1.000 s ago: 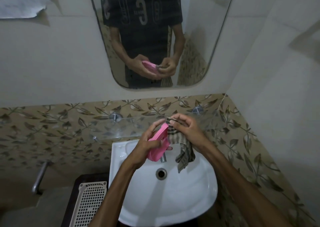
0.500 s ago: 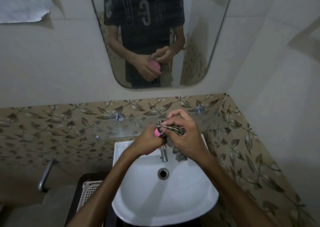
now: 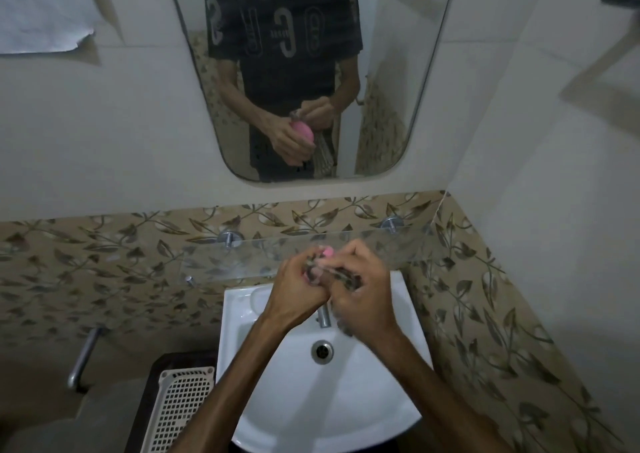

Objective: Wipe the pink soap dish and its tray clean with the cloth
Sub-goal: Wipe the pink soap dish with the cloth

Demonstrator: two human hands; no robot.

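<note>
- Now I am in the middle of the wiping, I judge: my hands are together above the sink [image 3: 398, 414], with the dish [image 3: 327, 252] and the cloth [image 3: 341, 275] between them.
- Only a small pink part of the dish shows over my fingers, close to the glass shelf [image 3: 221, 262]. The rest is hidden, so I cannot tell which side is clean, or how much.
- I cannot say if I hold the dish itself, its tray, or both together; the mirror [image 3: 377, 130] shows one rounded pink piece in my hand and nothing more.
- What is left, I think: to finish this piece, then wipe the other piece, and put them back.
- My left hand [image 3: 298, 288] is clenched around the dish; the fingers curl over it and hold it up above the tap [image 3: 324, 317].
- My right hand [image 3: 362, 296] is also clenched, on the cloth; it bunches the checked fabric and presses it against the dish. A small end of the cloth hangs under this hand.
- Both hands touch each other at the knuckles, and they are a little blurred, so I cannot tell the exact place of each finger.
</note>
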